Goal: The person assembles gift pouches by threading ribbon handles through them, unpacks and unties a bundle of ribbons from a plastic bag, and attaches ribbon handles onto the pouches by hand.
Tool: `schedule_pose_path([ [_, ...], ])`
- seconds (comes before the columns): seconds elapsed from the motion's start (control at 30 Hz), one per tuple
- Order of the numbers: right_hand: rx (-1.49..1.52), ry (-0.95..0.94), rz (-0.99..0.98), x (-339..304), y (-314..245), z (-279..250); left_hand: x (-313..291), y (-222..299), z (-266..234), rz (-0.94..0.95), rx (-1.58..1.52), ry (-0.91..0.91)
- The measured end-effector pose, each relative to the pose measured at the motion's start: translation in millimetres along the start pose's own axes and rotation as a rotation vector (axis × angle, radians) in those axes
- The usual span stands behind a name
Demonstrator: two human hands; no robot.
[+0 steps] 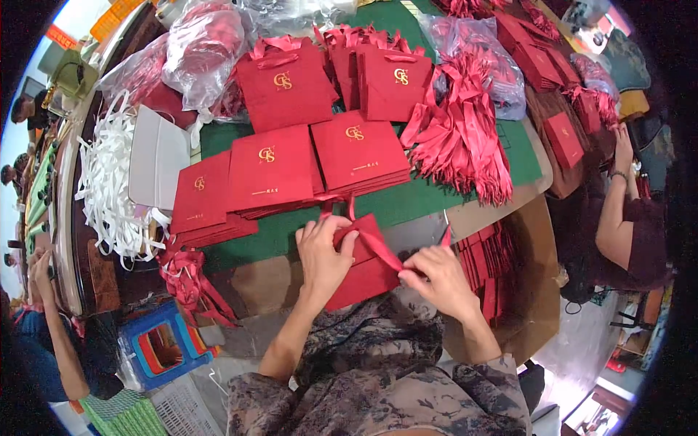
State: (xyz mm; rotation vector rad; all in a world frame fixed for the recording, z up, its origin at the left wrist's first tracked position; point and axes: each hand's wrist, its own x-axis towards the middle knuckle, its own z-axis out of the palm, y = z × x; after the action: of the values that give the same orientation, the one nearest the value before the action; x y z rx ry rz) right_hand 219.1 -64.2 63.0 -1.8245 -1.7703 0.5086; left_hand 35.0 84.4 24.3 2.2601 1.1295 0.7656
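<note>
A small red paper bag (361, 282) lies at the near table edge, against my lap. My left hand (325, 253) is closed at its upper edge, thumb and fingers pinching the bag where a red ribbon (379, 251) comes out. That ribbon runs taut to my right hand (440, 282), whose thumb and forefinger are pinched on it. Another bit of ribbon sticks up beyond the right knuckles, next to a thin pale strip. Just past my hands are flat stacks of red bags: a left stack (200, 192), a middle stack (270, 173) and a right stack (360, 154).
Finished-looking bags with ribbon handles (287, 98) stand behind the stacks. A thick bundle of red ribbons (465, 134) lies right; white ribbons (109, 182) hang left. A cardboard box (534, 272) holding red bags is beside my right arm. Co-workers' arms (614, 218) show at both sides.
</note>
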Motion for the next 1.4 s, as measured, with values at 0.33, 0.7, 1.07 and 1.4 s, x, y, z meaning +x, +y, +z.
schedule_pose_path([
  [0.33,0.082,0.162,0.036,8,-16,13,-27,39,-3,0.302,-0.244,-0.162],
  [0.7,0.115,0.161,0.14,-19,-22,-28,-23,6,-20,0.074,-0.201,-0.03],
  [1.07,-0.108,0.244,-0.109,4,-50,-19,-44,69,-56,0.177,-0.359,-0.23],
  [1.4,0.162,0.2,-0.054,0,-60,-20,-52,54,-33,-0.018,-0.502,-0.127],
])
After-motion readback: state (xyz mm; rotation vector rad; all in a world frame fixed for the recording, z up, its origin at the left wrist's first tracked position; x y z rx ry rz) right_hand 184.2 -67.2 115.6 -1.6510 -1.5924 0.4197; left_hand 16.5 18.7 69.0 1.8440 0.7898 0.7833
